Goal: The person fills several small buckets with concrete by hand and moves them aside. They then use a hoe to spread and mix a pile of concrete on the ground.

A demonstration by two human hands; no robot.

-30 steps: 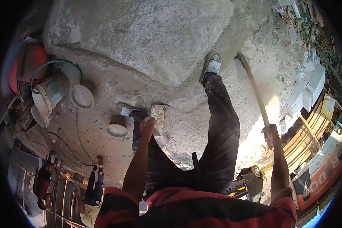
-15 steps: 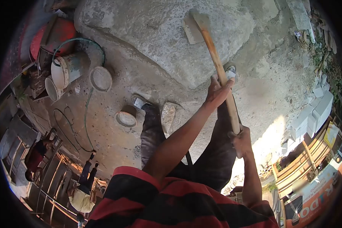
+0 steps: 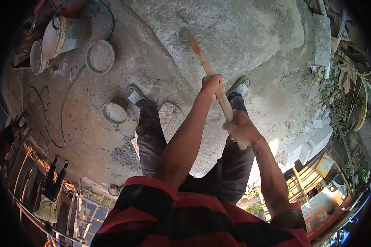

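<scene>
Both my hands grip the pale wooden handle of a hoe, which slants up and away to the left. My left hand is wrapped around the middle of the handle. Closer to my body, my right hand is closed around its rear end. The far end of the hoe rests at a grey, wet-looking spread of cement mix; its blade is mostly hidden there. My shoes stand near the edge of this spread, my legs apart.
Left of my feet sits a small bucket; farther off are a round pan, larger buckets and a green hose. Pale blocks and bamboo poles lie to the right. Another person is at lower left.
The hoe's head has moved left and down into the grey mix, its blade now mostly out of sight. Both hands have shifted left and closer to my body. The view has shifted too.
</scene>
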